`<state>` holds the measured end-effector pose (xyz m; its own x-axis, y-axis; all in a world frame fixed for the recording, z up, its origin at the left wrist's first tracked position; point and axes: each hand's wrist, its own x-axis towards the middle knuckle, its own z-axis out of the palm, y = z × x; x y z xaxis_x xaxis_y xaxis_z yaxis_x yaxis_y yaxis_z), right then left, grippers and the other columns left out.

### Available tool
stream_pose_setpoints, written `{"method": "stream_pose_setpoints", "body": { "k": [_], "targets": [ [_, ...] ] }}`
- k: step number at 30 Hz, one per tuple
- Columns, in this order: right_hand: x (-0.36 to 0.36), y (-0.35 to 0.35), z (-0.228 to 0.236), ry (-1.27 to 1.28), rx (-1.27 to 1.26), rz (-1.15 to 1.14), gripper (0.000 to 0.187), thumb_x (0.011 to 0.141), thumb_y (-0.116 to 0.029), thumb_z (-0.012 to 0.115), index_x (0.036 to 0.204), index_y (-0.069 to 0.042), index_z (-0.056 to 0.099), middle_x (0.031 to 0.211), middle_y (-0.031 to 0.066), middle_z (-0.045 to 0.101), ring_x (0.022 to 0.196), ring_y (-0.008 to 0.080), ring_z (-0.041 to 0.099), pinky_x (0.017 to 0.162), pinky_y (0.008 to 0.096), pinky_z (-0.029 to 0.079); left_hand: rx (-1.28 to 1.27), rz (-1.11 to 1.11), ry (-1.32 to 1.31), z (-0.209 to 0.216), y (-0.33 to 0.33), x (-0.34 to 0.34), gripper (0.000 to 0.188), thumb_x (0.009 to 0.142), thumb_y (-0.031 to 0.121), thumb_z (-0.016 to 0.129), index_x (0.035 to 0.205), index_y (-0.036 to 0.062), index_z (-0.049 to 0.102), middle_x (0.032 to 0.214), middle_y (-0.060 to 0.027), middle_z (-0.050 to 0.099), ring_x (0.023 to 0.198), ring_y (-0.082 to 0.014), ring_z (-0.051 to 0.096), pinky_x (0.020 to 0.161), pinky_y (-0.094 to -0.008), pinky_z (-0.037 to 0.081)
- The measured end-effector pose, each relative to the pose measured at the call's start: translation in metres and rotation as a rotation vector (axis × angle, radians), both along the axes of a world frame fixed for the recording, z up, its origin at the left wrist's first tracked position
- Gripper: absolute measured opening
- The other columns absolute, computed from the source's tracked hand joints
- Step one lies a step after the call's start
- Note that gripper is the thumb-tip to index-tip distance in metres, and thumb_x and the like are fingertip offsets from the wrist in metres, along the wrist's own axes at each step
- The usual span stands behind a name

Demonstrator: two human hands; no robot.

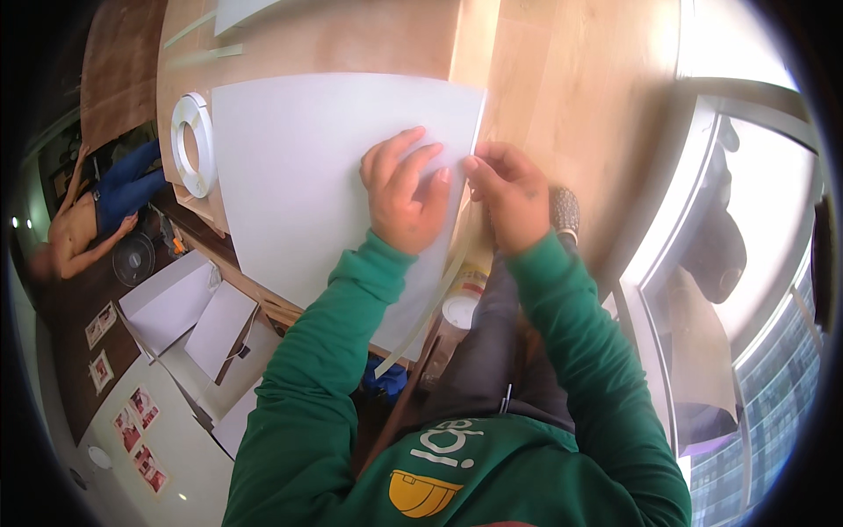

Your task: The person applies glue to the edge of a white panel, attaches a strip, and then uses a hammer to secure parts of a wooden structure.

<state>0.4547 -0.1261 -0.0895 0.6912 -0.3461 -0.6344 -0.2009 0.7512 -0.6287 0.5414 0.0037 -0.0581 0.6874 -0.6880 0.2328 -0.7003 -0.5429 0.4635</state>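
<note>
A large white panel lies on a wooden worktable in front of me. My left hand rests on its surface near the right edge, fingers spread and holding nothing. At that same edge, my right hand is closed, thumb and fingers pinching a thin pale edge-banding strip against the panel's side. The strip's loose length hangs down beside the panel toward my legs. The exact spot between my right fingertips is partly hidden.
A white roll of banding stands at the panel's left. A strip offcut lies farther back on the wooden tabletop. Below the panel is a white-lidded tub. A window is on the right; another person is far left.
</note>
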Motion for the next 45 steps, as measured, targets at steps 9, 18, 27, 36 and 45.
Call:
{"method": "stream_pose_setpoints", "body": {
  "k": [9,18,27,36,45],
  "targets": [
    [0.002,0.010,-0.003,-0.021,0.046,-0.010,0.027,0.089,-0.016,0.076,0.107,0.002,0.067,0.088,0.0047,0.068,0.077,0.0104,0.061,0.065,0.0251,0.050,0.009,0.004,0.016,-0.003,0.010,0.002,0.025,0.085,0.008,0.071,0.110,0.0037,0.071,0.130,-0.0126,0.061,0.117,-0.0319,0.052,0.098,-0.0418,0.045],
    [0.001,0.013,-0.006,-0.026,0.048,-0.029,0.027,0.089,-0.015,0.077,0.107,0.001,0.066,0.087,0.0055,0.068,0.074,0.0106,0.060,0.064,0.0249,0.050,-0.008,0.020,0.033,-0.004,0.009,0.002,0.025,0.083,0.009,0.073,0.108,0.0060,0.072,0.129,-0.0104,0.062,0.115,-0.0311,0.052,0.100,-0.0420,0.042],
    [-0.005,0.004,0.001,-0.013,0.011,0.059,0.029,0.092,-0.014,0.074,0.112,0.005,0.068,0.093,0.0074,0.071,0.078,0.0126,0.065,0.069,0.0258,0.054,-0.036,-0.046,-0.044,-0.003,0.009,0.001,0.028,0.076,0.009,0.078,0.103,0.0114,0.074,0.128,-0.0101,0.062,0.114,-0.0311,0.053,0.099,-0.0413,0.043],
    [-0.010,0.000,0.000,-0.013,0.012,0.094,0.027,0.094,-0.015,0.073,0.111,0.006,0.070,0.093,0.0088,0.072,0.077,0.0140,0.067,0.072,0.0269,0.056,-0.080,-0.138,-0.105,-0.010,0.014,0.002,0.032,0.068,0.011,0.081,0.099,0.0178,0.074,0.124,-0.0065,0.064,0.110,-0.0294,0.055,0.096,-0.0415,0.041],
    [-0.008,0.002,0.005,0.004,-0.020,0.095,0.026,0.093,-0.014,0.073,0.109,0.006,0.070,0.091,0.0093,0.073,0.077,0.0145,0.068,0.073,0.0271,0.056,-0.062,-0.167,-0.080,-0.006,0.015,0.004,0.029,0.071,0.005,0.081,0.098,0.0152,0.078,0.122,-0.0082,0.067,0.110,-0.0282,0.056,0.096,-0.0370,0.044]
  ]
}}
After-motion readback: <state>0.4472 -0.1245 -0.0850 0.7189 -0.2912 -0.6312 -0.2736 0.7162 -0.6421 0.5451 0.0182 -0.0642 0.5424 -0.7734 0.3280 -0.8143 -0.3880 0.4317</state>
